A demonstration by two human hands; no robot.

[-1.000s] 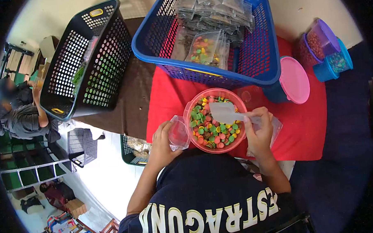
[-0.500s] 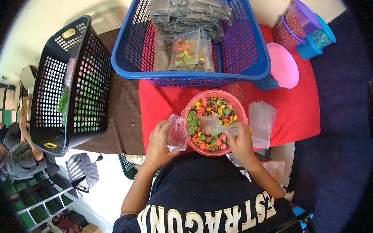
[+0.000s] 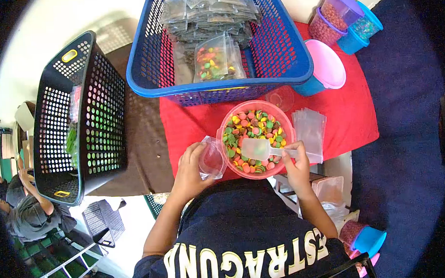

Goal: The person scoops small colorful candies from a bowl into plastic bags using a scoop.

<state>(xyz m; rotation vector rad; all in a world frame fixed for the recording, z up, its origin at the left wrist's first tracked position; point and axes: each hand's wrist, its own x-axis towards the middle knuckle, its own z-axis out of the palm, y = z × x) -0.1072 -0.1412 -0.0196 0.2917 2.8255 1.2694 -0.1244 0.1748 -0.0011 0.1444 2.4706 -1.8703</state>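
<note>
A translucent plastic scoop [image 3: 255, 149] lies over the colourful round candies [image 3: 251, 122] in a pink bowl [image 3: 291, 131]. My right hand [image 3: 297, 165] is closed on the scoop's handle at the bowl's right side. I see no heap of candies in the scoop. Just left of the bowl, my left hand [image 3: 188, 170] grips a clear plastic bag [image 3: 212, 160], its mouth spread beside the bowl's rim. Flat clear bags [image 3: 309, 134] lie in a stack to the right of the bowl.
A blue basket [image 3: 220, 86] of filled packets [image 3: 212, 61] stands behind the bowl on red cloth [image 3: 349, 115]. To its right are a pink-lidded tub [image 3: 326, 66] and stacked containers [image 3: 329, 25]. A black basket [image 3: 101, 118] stands left. Another person [image 3: 31, 212] is at far left.
My right hand has drawn the scoop up to the surface of the candies, so its blade now shows fully. My left hand keeps the bag in place. The view has shifted slightly.
</note>
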